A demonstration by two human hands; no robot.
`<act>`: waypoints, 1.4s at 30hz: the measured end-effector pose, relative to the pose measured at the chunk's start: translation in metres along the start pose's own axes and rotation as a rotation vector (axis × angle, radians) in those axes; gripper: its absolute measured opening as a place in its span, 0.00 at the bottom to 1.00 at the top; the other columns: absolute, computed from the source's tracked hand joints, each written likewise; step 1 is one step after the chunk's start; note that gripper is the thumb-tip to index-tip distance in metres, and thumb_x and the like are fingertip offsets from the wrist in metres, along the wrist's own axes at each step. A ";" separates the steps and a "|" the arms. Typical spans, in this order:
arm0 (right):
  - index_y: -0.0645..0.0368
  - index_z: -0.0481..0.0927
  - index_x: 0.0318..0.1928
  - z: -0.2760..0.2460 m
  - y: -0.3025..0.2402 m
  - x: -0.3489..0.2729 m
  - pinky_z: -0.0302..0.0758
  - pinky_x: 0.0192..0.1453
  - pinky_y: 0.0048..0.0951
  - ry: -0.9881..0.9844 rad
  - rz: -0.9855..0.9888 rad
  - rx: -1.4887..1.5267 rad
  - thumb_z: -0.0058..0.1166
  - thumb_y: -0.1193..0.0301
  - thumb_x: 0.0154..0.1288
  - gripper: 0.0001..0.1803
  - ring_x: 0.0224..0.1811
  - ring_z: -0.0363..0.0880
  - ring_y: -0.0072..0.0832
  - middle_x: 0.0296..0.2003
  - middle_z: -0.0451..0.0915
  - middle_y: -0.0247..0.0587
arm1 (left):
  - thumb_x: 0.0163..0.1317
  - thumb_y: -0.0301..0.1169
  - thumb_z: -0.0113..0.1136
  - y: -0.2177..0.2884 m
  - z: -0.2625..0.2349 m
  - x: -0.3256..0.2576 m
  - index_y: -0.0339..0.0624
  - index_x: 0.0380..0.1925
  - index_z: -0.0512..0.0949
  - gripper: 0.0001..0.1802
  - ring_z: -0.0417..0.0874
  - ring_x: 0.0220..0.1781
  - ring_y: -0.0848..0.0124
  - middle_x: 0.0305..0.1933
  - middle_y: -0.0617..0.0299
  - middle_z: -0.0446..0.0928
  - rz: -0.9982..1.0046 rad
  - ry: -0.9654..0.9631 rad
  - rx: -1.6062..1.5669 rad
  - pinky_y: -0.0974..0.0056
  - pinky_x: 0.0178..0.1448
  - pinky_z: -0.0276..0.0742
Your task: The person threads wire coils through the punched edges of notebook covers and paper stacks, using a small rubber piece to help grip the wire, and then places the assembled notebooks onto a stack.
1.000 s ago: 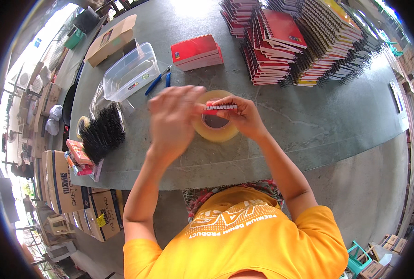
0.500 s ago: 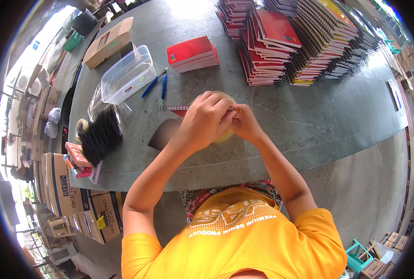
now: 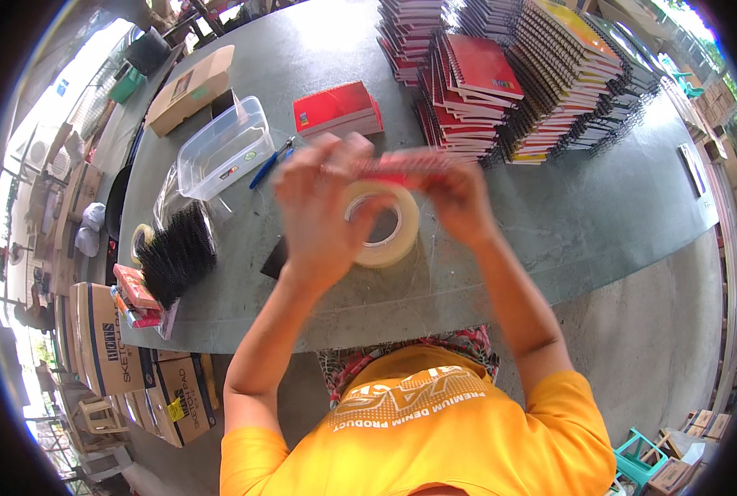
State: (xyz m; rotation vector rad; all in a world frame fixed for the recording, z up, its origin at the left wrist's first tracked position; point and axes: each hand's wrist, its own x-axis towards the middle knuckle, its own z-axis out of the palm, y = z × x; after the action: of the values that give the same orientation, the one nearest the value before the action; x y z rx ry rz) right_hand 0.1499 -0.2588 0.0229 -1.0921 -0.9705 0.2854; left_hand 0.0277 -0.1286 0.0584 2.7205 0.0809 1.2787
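Fingers point(image 3: 345, 157) of the left hand point(image 3: 323, 207) and those of the right hand point(image 3: 459, 194) pinch the two ends of a slim red strip-shaped object point(image 3: 402, 164), held above the grey stone bench point(image 3: 550, 223). Its long axis runs left to right across the view, nearly level, one end in each hand. Motion blur smears the strip and the fingertips, so what kind of object it is cannot be made out. Just beneath the hands, one roll of clear packing tape point(image 3: 382, 223) lies flat on the bench, its left rim hidden behind the left hand. A dark flat piece point(image 3: 274, 260) peeks out beside that wrist, mostly covered. Farther off sit one clear plastic box point(image 3: 224, 147), one blue pen point(image 3: 265, 168), one red-covered book point(image 3: 337, 107) and a black bristly bundle point(image 3: 178, 255) in clear wrap. Spiral-bound notebooks point(image 3: 509, 74) stand in several stacks at the far right, too overlapped to count and cut off by the upper edge.
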 end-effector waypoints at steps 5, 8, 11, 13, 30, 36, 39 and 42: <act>0.66 0.76 0.48 -0.019 -0.032 0.034 0.72 0.49 0.24 -0.101 0.129 0.004 0.54 0.72 0.65 0.13 0.43 0.76 0.20 0.44 0.80 0.37 | 0.56 0.27 0.65 -0.007 -0.019 0.033 0.39 0.50 0.75 0.21 0.76 0.41 0.78 0.40 0.64 0.80 -0.632 0.225 -1.139 0.73 0.47 0.71; 0.64 0.76 0.49 -0.011 0.000 0.022 0.72 0.47 0.22 0.192 -0.091 0.000 0.51 0.64 0.68 0.17 0.42 0.76 0.18 0.43 0.80 0.37 | 0.58 0.24 0.62 -0.010 -0.007 0.059 0.36 0.46 0.77 0.14 0.75 0.33 0.84 0.32 0.68 0.80 -0.442 0.210 -0.766 0.77 0.39 0.71; 0.63 0.76 0.48 -0.036 0.050 -0.016 0.72 0.48 0.23 0.364 0.126 -0.154 0.45 0.55 0.70 0.23 0.44 0.78 0.23 0.43 0.80 0.38 | 0.54 0.19 0.61 0.016 0.007 0.115 0.38 0.44 0.79 0.15 0.82 0.34 0.73 0.37 0.59 0.82 0.045 0.422 -0.475 0.70 0.38 0.76; 0.64 0.78 0.44 -0.036 0.078 -0.040 0.73 0.48 0.24 0.375 0.159 -0.116 0.46 0.57 0.70 0.20 0.42 0.78 0.22 0.40 0.81 0.38 | 0.55 0.23 0.59 0.026 0.029 0.147 0.39 0.46 0.78 0.16 0.82 0.46 0.64 0.45 0.55 0.81 0.313 0.428 -0.403 0.61 0.48 0.77; 0.57 0.81 0.40 -0.035 0.100 -0.046 0.75 0.39 0.27 0.213 0.418 -0.491 0.47 0.59 0.69 0.16 0.36 0.84 0.29 0.31 0.84 0.40 | 0.56 0.29 0.59 -0.142 0.098 0.048 0.37 0.40 0.79 0.12 0.79 0.48 0.55 0.40 0.50 0.80 -0.171 -0.511 0.169 0.57 0.50 0.75; 0.62 0.81 0.39 -0.038 0.100 -0.047 0.74 0.38 0.22 0.222 0.408 -0.512 0.48 0.59 0.69 0.18 0.33 0.82 0.21 0.28 0.84 0.38 | 0.53 0.25 0.58 -0.149 0.106 0.016 0.38 0.38 0.79 0.11 0.80 0.43 0.56 0.35 0.54 0.81 -0.028 -0.348 0.247 0.56 0.47 0.76; 0.58 0.82 0.39 -0.041 0.103 -0.048 0.75 0.39 0.25 0.218 0.420 -0.501 0.49 0.60 0.68 0.15 0.35 0.83 0.24 0.30 0.84 0.39 | 0.53 0.23 0.56 -0.147 0.098 0.022 0.40 0.37 0.80 0.11 0.81 0.39 0.56 0.32 0.54 0.81 -0.150 -0.369 0.164 0.57 0.44 0.77; 0.57 0.82 0.40 -0.044 0.112 -0.048 0.75 0.41 0.26 0.218 0.379 -0.397 0.52 0.64 0.66 0.12 0.38 0.83 0.24 0.33 0.84 0.37 | 0.57 0.22 0.54 -0.142 0.076 0.025 0.40 0.41 0.81 0.12 0.84 0.33 0.63 0.31 0.51 0.82 -0.374 -0.191 -0.031 0.64 0.39 0.78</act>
State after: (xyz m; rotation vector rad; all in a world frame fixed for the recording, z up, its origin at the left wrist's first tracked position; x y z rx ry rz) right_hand 0.1843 -0.2628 -0.1020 -1.6392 -0.6328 0.2793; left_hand 0.1036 0.0075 0.0087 2.6181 0.5169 0.9052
